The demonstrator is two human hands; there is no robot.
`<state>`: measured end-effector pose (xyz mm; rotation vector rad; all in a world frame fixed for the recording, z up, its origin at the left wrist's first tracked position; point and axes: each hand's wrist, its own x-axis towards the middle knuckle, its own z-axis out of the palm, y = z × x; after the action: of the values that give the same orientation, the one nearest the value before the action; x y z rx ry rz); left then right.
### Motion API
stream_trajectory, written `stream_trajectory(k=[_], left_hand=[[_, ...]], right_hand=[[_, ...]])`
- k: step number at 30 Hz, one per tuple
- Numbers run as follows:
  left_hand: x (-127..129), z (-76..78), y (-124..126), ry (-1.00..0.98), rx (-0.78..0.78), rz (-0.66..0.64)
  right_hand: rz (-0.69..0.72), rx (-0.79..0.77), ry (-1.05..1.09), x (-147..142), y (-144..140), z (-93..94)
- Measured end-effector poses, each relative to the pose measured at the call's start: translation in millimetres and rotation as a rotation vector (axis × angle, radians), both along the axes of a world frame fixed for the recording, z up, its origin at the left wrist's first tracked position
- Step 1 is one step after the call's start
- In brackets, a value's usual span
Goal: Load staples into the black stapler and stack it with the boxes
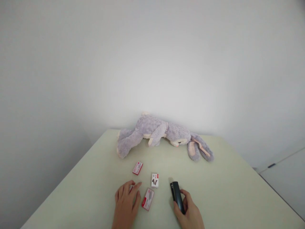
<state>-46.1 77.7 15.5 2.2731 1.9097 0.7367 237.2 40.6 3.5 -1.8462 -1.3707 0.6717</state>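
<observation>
Two hands sit at the near edge of the desk (226, 178), and we start with them. Our right hand (189, 213) is wrapped around the near end of a dark stapler (176, 195), fingers (185, 194) closed on its right side and the thumb on its left, so the stapler lies on the desk pointing away from us with its far end free. Our left hand (126, 203) rests palm down on the desk, fingers spread and gripping nothing; a small red edge shows under its fingertips, though we cannot tell what that is. Just right of that hand, between the two hands, lies a red-and-white staple box (148, 199), flat and tilted a little. A second small box (154, 180), white with a dark mark and a red band, lies a bit farther on, close to the stapler's far end but apart from it. Farther again and to the left lies a third red box (137, 168), well clear of the others. Beyond all three, at the far edge of the desk against the white wall (152, 63), a grey plush rabbit (162, 133) lies on its side, legs to the left and long ears trailing to the right.
</observation>
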Motion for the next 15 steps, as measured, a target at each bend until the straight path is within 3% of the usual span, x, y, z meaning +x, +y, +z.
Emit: stream_trajectory(k=[3,6,11,15], left_hand=[[30,1.5,-3,-0.020,-0.044,-0.142],[48,-4.9,0,-0.012,-0.017,-0.190],[44,-22.8,1,-0.058,0.020,-0.040],[42,-37.0,-14,-0.029,0.017,-0.221]], right_hand=[[0.025,-0.028,-0.036,7,-7,-4.1],[0.053,-0.064,-0.092,14,-13,-4.6],[0.120,-0.035,-0.155,24,-10,6.4],[0.167,-0.027,-0.189,5,6,29.1]])
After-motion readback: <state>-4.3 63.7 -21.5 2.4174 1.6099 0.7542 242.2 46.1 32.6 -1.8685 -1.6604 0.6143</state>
